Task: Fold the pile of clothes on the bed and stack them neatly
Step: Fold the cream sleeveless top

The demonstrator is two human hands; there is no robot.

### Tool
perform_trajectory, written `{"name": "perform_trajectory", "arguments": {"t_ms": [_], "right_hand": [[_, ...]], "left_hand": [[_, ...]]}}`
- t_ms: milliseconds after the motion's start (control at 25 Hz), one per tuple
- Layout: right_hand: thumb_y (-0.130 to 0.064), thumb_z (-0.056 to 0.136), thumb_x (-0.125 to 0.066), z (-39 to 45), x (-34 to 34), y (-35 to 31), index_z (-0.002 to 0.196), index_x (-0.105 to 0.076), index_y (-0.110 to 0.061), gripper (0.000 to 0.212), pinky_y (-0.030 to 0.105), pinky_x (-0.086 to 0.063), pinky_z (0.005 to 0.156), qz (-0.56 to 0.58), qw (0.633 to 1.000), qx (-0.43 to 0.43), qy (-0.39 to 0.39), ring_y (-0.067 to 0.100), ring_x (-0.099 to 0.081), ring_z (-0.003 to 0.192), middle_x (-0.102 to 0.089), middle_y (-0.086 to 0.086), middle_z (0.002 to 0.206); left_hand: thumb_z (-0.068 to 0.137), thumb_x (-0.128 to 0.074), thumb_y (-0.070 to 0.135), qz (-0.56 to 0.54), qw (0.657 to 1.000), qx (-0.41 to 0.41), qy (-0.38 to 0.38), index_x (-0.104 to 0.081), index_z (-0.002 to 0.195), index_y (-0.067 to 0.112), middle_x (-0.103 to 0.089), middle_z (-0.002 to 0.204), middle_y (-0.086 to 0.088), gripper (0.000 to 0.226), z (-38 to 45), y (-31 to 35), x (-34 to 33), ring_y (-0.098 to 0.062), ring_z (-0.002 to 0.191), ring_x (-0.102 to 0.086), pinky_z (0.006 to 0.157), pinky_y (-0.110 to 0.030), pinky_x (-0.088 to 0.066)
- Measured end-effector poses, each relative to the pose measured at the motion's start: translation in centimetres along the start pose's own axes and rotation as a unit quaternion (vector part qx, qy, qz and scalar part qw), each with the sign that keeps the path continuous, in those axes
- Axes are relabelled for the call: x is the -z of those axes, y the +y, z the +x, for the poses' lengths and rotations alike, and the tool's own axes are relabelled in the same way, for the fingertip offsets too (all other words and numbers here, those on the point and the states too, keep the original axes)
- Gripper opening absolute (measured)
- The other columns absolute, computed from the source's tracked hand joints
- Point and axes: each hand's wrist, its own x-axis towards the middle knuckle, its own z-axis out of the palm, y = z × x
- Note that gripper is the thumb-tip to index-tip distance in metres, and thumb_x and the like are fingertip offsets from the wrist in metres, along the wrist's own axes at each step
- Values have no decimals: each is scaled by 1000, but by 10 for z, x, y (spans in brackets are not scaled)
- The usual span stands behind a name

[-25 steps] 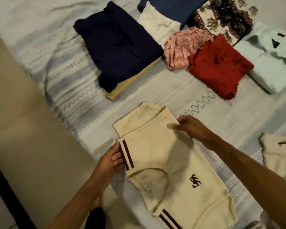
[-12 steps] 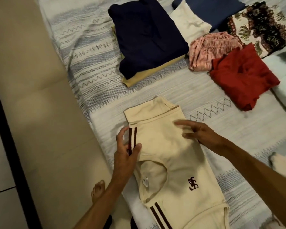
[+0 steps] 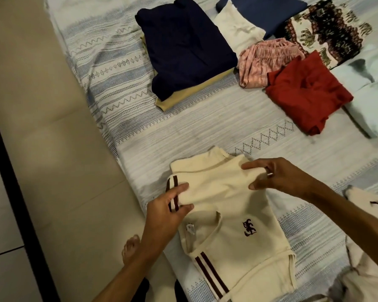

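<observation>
Fingers of the left hand [image 3: 168, 211] pinch the striped edge of the cream shirt [image 3: 231, 214] lying on the bed [image 3: 183, 131]; the right hand [image 3: 277, 176] pinches its opposite edge. A cross-fold seems underway, next needing both edges carried over together. The shirt's near hem is cut off, and unfolded cream clothing [image 3: 367, 247] at right is only partly visible.

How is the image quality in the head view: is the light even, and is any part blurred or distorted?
Head view: warm, dim indoor light; the bedspread looks soft and smeared, its woven pattern blurred; the cream shirt and both hands, left hand and right hand, are fairly sharp; wide-angle lens bends the bed edge at the left.
</observation>
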Motion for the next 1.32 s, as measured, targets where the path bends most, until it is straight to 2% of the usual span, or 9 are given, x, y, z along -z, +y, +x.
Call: {"name": "perform_trajectory", "arguments": {"t_ms": [240,360,480,600,680,800,920,1120,1320], "right_hand": [[-32,78,-90,-66,-8,26,100,-80,-42,26,35,-57,65,-302,941,127,79,2,-68,72,-75,-21,86],[-44,82,-83,-102,-8,46,89,-77,-41,10,27,-49,68,-384,906,172,47,2,-57,88,-60,-21,98],[-36,86,-82,-132,-9,58,87,-69,-40,15,17,-48,94,-276,950,145,-4,1,-58,122,-60,-23,129],[-13,89,-81,-132,-10,51,92,-71,-28,18,26,-47,107,-67,993,78,-57,6,-56,135,-74,-8,121],[-21,91,-77,-113,-8,40,87,-68,-15,12,46,-51,91,30,997,49,-57,22,-67,115,-73,7,98],[-32,92,-74,-58,-13,23,87,-52,0,39,37,-39,78,94,995,39,9,21,-54,85,-53,9,85],[-39,94,-74,14,-26,23,84,-52,-3,43,29,-43,71,145,987,1,68,18,-54,80,-56,5,80],[-64,84,-74,77,-46,31,96,-80,-15,51,30,-52,84,82,974,-62,200,11,-70,87,-79,-2,89],[-56,87,-76,57,-35,34,77,-60,-7,52,36,-38,66,104,988,-35,105,20,-51,67,-53,6,70]], "left_hand": [[81,-88,22,179,977,-112,1,-77,122,31,-60,110,14,43,-75,2,-13,26,103,-49,85,8,-32],[63,-99,26,233,960,-151,-27,-82,101,31,-60,112,3,42,-109,0,-20,12,108,-43,104,1,-17],[69,-84,37,284,940,-189,-17,-75,84,32,-56,148,-5,19,-129,-5,-22,-28,138,-50,121,-23,-8],[79,-72,27,243,935,-256,-27,-72,96,30,-50,149,25,17,-144,15,-28,-4,141,-48,126,-22,-7],[91,-73,22,140,974,-164,-64,-69,103,36,-65,113,40,19,-136,26,-25,20,118,-54,118,-15,-25],[97,-71,33,-38,996,4,-79,-65,99,33,-72,91,7,7,-87,5,-15,-7,78,-69,75,-31,-55],[94,-77,24,-175,973,145,36,-73,104,20,-75,108,-7,12,-16,-28,-14,-33,104,-71,79,-38,-60],[90,-81,26,-289,918,264,66,-81,108,15,-78,116,-5,21,42,-52,-13,-22,116,-71,108,-44,-52],[93,-77,25,-280,920,269,46,-80,108,18,-78,113,-5,17,33,-48,-6,-15,103,-74,80,-24,-60]]}}
